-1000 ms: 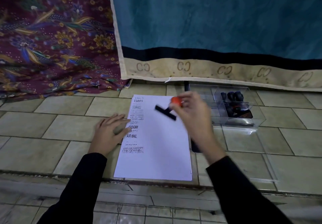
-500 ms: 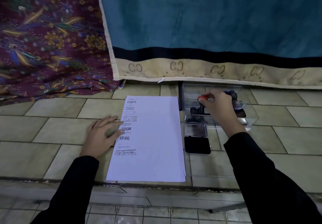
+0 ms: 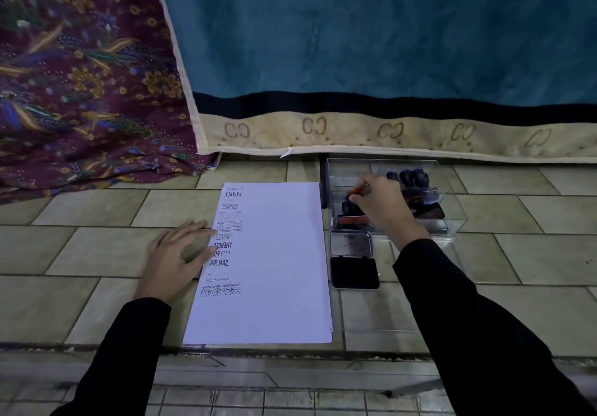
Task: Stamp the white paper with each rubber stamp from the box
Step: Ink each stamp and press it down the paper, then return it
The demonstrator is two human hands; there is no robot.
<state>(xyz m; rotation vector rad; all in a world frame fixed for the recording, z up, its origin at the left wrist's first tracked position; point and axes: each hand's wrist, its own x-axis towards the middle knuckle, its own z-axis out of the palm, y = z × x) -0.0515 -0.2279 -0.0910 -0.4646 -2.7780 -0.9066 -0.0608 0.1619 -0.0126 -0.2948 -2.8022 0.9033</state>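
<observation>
The tabletop [image 3: 97, 250] is laid with glossy beige-green rectangular tiles with dark grout lines. Behind it hang a teal cloth [image 3: 355, 34] with a black band and cream hem, and a maroon floral fabric [image 3: 80, 76] bunched at the left. The white paper [image 3: 277, 254] lies flat at the centre, a column of black stamp marks down its left side. The left hand [image 3: 176, 259] rests open and flat, fingertips on the paper's left edge. Just right of the paper sits an open ink pad [image 3: 354, 272], and beyond it the clear plastic box [image 3: 452, 218]. The right hand [image 3: 384, 205] reaches into the box, its fingers curled round a red-knobbed stamp [image 3: 352, 218]; dark-handled stamps [image 3: 408, 176] stand at the back.
</observation>
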